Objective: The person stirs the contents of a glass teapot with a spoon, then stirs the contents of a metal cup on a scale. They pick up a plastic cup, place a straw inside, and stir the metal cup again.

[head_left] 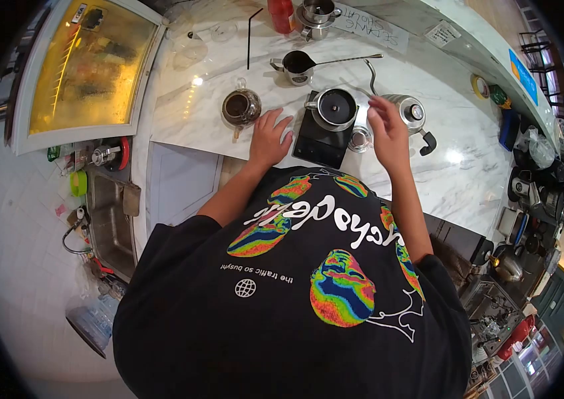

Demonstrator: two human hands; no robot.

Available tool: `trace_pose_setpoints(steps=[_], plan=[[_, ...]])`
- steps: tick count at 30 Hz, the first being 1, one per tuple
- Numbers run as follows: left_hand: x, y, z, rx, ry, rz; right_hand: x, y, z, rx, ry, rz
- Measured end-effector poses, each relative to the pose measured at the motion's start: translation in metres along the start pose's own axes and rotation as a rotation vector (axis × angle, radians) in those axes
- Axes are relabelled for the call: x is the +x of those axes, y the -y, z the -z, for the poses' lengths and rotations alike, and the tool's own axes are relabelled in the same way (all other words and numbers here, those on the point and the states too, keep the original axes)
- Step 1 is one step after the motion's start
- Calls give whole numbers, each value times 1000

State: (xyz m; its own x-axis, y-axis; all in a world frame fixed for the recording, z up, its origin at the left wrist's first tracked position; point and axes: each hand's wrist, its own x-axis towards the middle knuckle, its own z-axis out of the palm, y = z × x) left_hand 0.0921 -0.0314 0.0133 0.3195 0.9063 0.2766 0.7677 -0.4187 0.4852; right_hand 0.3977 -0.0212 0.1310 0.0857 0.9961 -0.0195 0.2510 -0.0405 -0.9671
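My left hand (270, 137) rests at the counter's edge with its fingers spread and nothing in it, just right of a glass pot (241, 108) of dark liquid. My right hand (388, 126) is raised between a metal cup (334, 109) with a dark inside and a steel gooseneck kettle (409, 112); its fingers are slightly bent and apart, holding nothing visible. The cup stands on a black scale (320, 146). Beside the scale is a small silver round object (360, 139). Behind them, a metal pitcher (297, 68) holds a long spoon.
A glass-door fridge (85, 66) stands at the left above a sink (112, 219). Towards the back of the marble counter (195, 126) are a black straw (250, 40), a red container (281, 16) and stacked metal cups (318, 18). A tape roll (479, 86) lies right.
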Motion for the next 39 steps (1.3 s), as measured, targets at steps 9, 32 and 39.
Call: trace_pose_setpoints(steps=[9,32,39], plan=[[2,0,2,66,79,16,71,51,-34,127,-62,-190],[10,1,3,114,248,106,9,106,-9,58,-165,207],[10,2,0,116,240,96,-57,117,56,105,-374,254]])
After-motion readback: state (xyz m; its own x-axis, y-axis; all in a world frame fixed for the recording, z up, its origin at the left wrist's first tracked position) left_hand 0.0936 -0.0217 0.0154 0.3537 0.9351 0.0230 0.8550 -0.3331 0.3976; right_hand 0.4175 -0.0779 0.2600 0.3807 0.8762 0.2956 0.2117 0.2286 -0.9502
